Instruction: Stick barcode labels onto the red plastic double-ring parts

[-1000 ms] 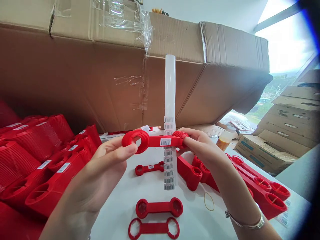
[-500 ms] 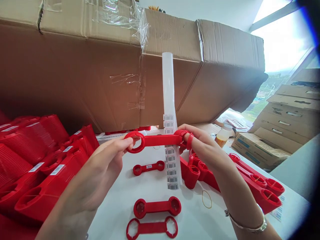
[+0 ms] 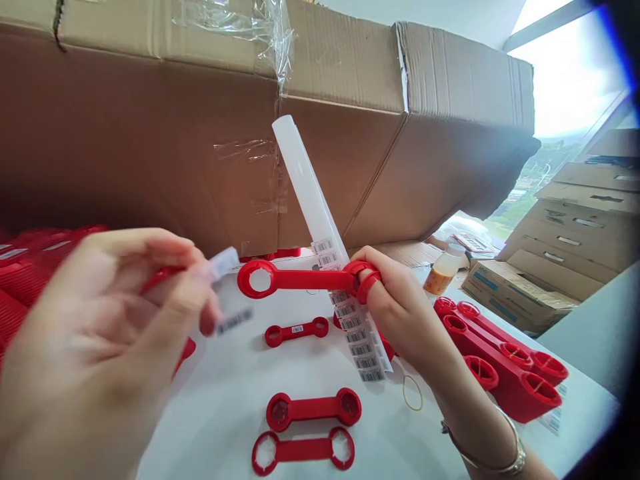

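Observation:
My left hand (image 3: 115, 327), smeared by motion, pinches a small white label (image 3: 224, 263) between thumb and fingers. A blurred barcode sticker (image 3: 235, 321) shows just below, by the fingertips. My right hand (image 3: 387, 283) is closed on one end of a red plastic bar with a ring at each end (image 3: 310, 280), holding it level above the table. Behind that bar, a curled strip of barcode labels (image 3: 361, 348) leans up to the left, apparently in the same hand. A smaller red double-ring piece with a sticker (image 3: 297, 331) lies below.
Two red double-ring pieces, an upper (image 3: 314, 410) and a lower (image 3: 303, 451), lie near the front of the white table (image 3: 220, 413). Stacked red pieces stand at left (image 3: 15, 293) and right (image 3: 505, 353). A rubber band (image 3: 413, 393), a jar (image 3: 444, 270) and a large carton (image 3: 200, 167) are around.
My left hand has let go of the red bar's left ring and moved left and nearer, now with a label. The label strip has tilted; the bar shifted slightly left.

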{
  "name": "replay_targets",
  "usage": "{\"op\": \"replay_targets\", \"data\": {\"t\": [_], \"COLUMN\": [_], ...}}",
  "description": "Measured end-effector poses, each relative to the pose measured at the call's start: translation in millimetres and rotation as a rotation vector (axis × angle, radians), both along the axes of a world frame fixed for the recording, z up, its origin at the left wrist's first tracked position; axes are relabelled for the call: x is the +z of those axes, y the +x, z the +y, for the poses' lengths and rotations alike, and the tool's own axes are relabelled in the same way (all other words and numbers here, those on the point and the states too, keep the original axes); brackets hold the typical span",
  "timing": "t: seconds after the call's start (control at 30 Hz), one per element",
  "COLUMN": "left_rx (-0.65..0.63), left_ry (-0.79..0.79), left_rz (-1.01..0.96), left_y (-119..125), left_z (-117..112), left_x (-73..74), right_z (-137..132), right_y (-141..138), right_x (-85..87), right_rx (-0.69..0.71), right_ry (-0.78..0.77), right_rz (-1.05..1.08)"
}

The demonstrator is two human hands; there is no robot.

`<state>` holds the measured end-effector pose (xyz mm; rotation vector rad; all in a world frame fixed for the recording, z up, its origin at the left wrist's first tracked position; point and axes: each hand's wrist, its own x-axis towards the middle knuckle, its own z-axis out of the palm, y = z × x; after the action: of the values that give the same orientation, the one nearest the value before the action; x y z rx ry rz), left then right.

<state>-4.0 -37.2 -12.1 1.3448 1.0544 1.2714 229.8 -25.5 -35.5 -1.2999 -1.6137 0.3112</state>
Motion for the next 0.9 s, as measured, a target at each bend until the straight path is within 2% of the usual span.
{"op": "replay_targets", "data": {"t": [0.17,0.27,0.57,0.77,0.9], "left_rx": [0.054,0.041,0.049,0.018,0.047], "left_ry": [0.068,0.06,0.09,0.112,0.116], "left_rz": [0.229,0.309,0.261,0.277,0.303], "left_y": [11,18,22,23,23], "left_z": [-1,1,-1,3,3], "left_x": [0.7,0.9,-2.9,-3.6,-5.7], "right_z": [-5,-9,-14,-14,-14], "right_y": [-4,-8,-16,-15,-15], "right_x": [-0.9,-1.0,-1.3,-1.3,-1.1], "right_rx": [0.014,0.023,0.076,0.066,0.073], "right_ry": [-0.012,-0.034,-0.024,-0.027,-0.031], "right_rz": [-0.026,-0.021,-0.023,-0.017,-0.012]}}
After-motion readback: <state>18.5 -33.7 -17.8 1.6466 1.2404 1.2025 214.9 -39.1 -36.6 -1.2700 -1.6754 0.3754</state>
